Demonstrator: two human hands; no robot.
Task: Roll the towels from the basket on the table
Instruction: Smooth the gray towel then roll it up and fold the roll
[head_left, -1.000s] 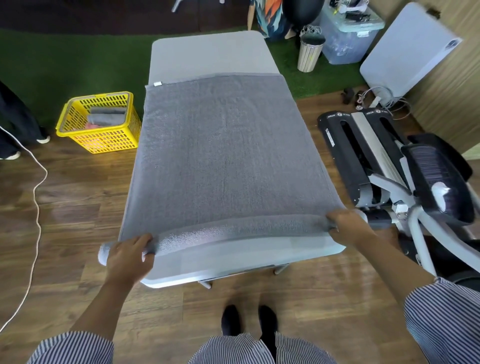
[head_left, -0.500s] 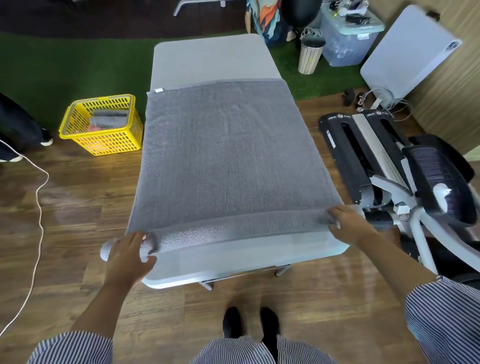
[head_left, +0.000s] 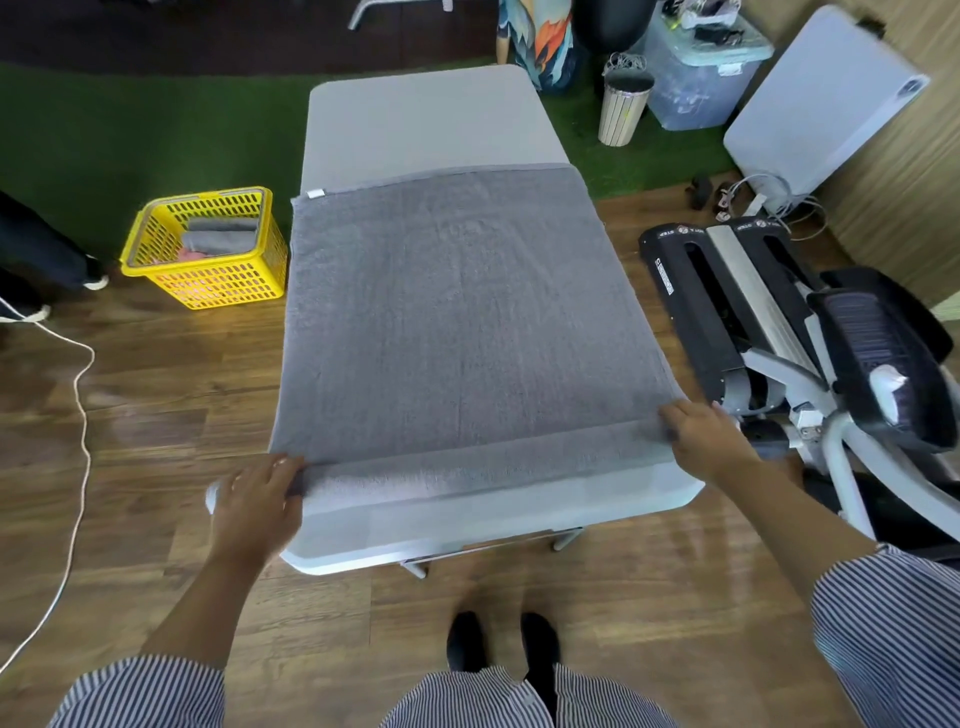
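A large grey towel (head_left: 457, 317) lies spread flat over the white table (head_left: 431, 111), covering most of it. Its near edge is turned over into a narrow roll (head_left: 467, 470) across the table's width. My left hand (head_left: 257, 499) presses on the roll's left end at the table's left corner, fingers curled over it. My right hand (head_left: 704, 436) holds the roll's right end at the right edge. A yellow basket (head_left: 208, 283) stands on the floor left of the table with folded grey towels (head_left: 218, 239) inside.
An exercise machine (head_left: 779, 332) stands close on the right. A white cable (head_left: 78, 415) runs across the wooden floor at left. A bin (head_left: 621, 106), a storage box (head_left: 696, 73) and a leaning white panel (head_left: 821, 98) stand beyond. Someone's legs (head_left: 36, 254) are far left.
Both hands have pushed the rolled near edge of the towel slightly away from me, and the roll has grown a little thicker. The towel's far edge has drawn nearer.
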